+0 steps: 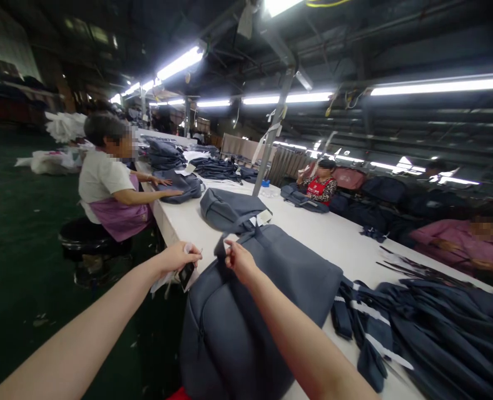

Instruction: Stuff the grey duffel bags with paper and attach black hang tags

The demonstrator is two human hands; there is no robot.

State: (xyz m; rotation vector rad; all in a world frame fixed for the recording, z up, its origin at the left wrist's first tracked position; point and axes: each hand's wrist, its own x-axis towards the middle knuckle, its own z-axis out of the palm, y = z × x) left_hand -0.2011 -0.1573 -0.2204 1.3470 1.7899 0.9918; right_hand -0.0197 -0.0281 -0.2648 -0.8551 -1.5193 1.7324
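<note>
A grey-blue backpack (263, 300) lies on the long white table (313, 228) in front of me, hanging partly over the near edge. My right hand (240, 261) is closed in a pinch on the dark top handle strap (221, 247) of that backpack. My left hand (179, 258) is closed beside the table edge, holding white paper tags and a small dark card (187, 273).
A second grey backpack (229, 210) lies further along the table. Dark straps with white stripes (379, 328) are piled at right. A seated person in a white top (108, 189) handles a bag at left; other people sit across the table. A metal post (271, 144) rises mid-table.
</note>
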